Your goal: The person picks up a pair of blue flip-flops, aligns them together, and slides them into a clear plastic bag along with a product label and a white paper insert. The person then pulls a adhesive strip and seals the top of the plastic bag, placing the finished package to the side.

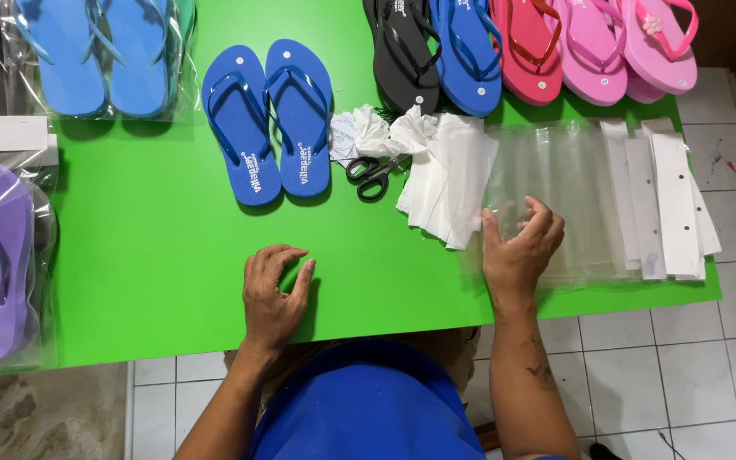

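While my right hand (519, 251) rests on the near-left corner of the bag stack (560, 200), its fingers (541, 223) lie slightly spread and curled, tips pressing the top clear bag; no pinch yet, as far as I can tell. Left hand (274, 290) sits flat on the bare green desk (155, 247), fingers loosely together and bent, holding nothing.

Bags lie directly under and beyond the right fingertips, with white card strips (670, 200) to the far right of them. Just left of the right fingers: a heap of white paper (445, 179). Scissors (375, 173) lie beyond the gap between my hands, nearer the left. Blue sandals (267, 122) lie well beyond the left fingers, soles up the desk, side by side.

Judgement on doing it well: clear film clings, so slide the top sheet with the fingertips toward the near edge until one layer lifts, then pinch that layer only. Keep the thumb low. Left hand should steady the stack rather than idle. Risk: dragging several bags at once, or nudging the paper heap.
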